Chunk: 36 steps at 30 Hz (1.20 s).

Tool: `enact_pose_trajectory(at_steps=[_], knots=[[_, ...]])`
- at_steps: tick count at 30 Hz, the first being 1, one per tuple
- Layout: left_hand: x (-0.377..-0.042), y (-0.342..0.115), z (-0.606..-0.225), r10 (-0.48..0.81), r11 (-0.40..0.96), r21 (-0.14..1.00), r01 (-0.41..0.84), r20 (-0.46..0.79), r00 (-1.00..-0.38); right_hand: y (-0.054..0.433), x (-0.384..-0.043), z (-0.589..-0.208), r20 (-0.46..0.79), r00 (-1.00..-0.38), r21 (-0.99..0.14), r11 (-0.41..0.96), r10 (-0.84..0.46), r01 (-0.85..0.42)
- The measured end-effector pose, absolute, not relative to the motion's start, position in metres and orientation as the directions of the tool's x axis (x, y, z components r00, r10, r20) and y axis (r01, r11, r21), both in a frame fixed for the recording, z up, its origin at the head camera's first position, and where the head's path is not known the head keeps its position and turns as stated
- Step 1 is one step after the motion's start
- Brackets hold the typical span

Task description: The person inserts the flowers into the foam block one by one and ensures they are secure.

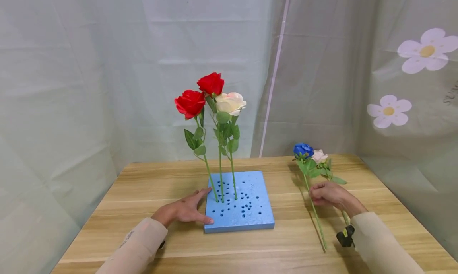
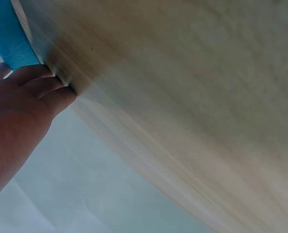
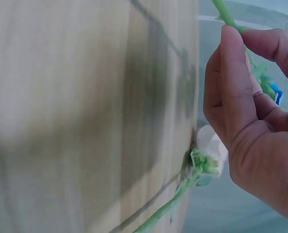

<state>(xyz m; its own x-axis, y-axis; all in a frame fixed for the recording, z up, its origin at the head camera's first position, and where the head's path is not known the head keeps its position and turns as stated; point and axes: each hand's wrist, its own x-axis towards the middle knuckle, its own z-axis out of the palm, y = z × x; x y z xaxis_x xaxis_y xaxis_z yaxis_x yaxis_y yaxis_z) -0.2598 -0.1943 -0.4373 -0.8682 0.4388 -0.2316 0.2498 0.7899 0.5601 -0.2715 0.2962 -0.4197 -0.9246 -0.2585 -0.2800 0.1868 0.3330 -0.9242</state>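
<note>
Blue rose: pinching its stem in right hand, bloom-end away, well right of the perforated block. Touching that block's left edge with left hand spread.

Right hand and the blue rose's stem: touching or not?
Touching. The right wrist view shows it: the right hand pinches the blue rose's stem between thumb and finger.
</note>
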Motion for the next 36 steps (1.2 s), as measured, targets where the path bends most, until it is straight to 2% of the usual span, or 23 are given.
enact_pose_trajectory(at_steps=[8, 36], knots=[[-0.26, -0.195, -0.437, 0.443, 0.787, 0.562, 0.253, -0.23, -0.867, 0.287, -0.273, -0.41, -0.252, -0.936, -0.931, 0.326, -0.245, 0.165], [-0.26, -0.194, -0.437, 0.434, 0.79, 0.568, 0.23, -0.253, -0.865, 0.232, -0.299, -0.357, -0.079, -0.955, -0.922, 0.385, -0.285, -0.039]])
